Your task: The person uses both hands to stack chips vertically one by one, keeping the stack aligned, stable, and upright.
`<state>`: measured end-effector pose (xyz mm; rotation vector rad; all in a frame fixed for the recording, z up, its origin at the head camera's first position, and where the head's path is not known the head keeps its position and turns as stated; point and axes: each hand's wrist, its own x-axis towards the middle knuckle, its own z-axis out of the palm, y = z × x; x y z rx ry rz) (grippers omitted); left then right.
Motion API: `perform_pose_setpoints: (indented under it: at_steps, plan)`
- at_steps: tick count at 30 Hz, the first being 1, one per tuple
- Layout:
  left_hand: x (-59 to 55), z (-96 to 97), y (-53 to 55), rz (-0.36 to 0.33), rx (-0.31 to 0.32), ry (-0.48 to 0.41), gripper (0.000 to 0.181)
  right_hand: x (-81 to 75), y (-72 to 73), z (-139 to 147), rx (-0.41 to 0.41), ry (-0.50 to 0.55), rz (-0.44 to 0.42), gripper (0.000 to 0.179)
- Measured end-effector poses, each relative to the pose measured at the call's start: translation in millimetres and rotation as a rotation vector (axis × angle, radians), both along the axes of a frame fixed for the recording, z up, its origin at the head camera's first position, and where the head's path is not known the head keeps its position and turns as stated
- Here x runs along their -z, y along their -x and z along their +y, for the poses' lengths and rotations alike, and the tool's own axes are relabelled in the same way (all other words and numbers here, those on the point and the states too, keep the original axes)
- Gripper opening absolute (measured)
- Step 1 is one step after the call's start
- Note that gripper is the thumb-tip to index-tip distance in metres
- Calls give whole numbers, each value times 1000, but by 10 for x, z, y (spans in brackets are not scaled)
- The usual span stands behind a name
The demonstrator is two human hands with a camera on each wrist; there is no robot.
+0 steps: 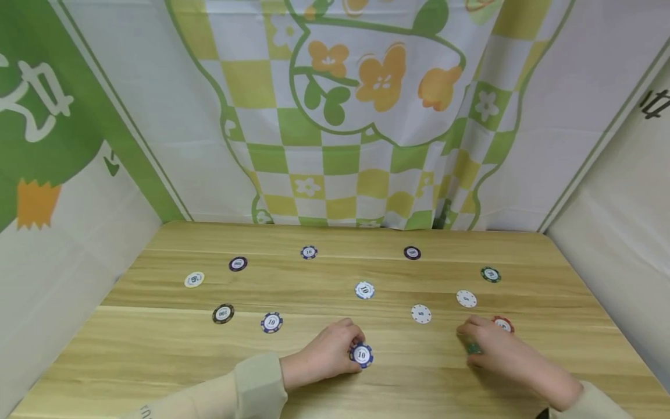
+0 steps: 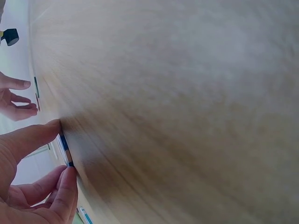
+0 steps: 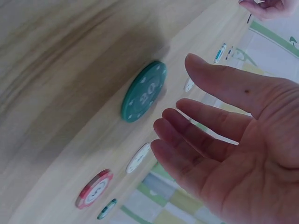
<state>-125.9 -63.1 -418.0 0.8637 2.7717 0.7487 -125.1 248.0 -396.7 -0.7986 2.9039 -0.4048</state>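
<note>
Left end: on the worktop (image 1: pixel 136 355) lie a yellow-edged white chip (image 1: pixel 194 279), a black chip (image 1: pixel 223 313) marked 100 and a purple chip (image 1: pixel 238 263).
Left of centre: a near blue chip (image 1: pixel 271 322) marked 10 lies beside the left sleeve; a far blue chip (image 1: pixel 309 252) sits farther back.
Left hand: this hand (image 1: pixel 327 352) pinches the held blue chip (image 1: pixel 362 354); only the head view shows its 10, while the left wrist view shows thumb and finger at opposite edges. Contact with the worktop is hard to make out.
Centre: a pale blue chip (image 1: pixel 364 290) lies beyond that hand, a dark-rimmed chip (image 1: pixel 412 252) farther back.
Right of centre: two white chips (image 1: pixel 421 313) lie face up.
Right hand: this hand (image 1: pixel 497 349) gripping nothing, fingers loosely bent above the green chip (image 3: pixel 145 92). The head view mostly hides that chip; the right wrist view bares its face, flat and clear of the fingers.
Right end: a red chip (image 1: pixel 503 324) is partly covered by the right hand from above, whole in the right wrist view; a dark green chip (image 1: pixel 491 274) lies behind.
</note>
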Motion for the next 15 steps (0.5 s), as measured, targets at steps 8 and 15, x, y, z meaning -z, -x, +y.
perform_pose_setpoints:
  at_steps: [8, 15]
  plan:
    - [4, -2, 1, 4, -3, -5, 39, 2, -8, 42, 89, -5, -113, 36]
    - [5, -10, -3, -15, -6, -13, 39, 30, -1, 67, 81, -24, -111, 35]
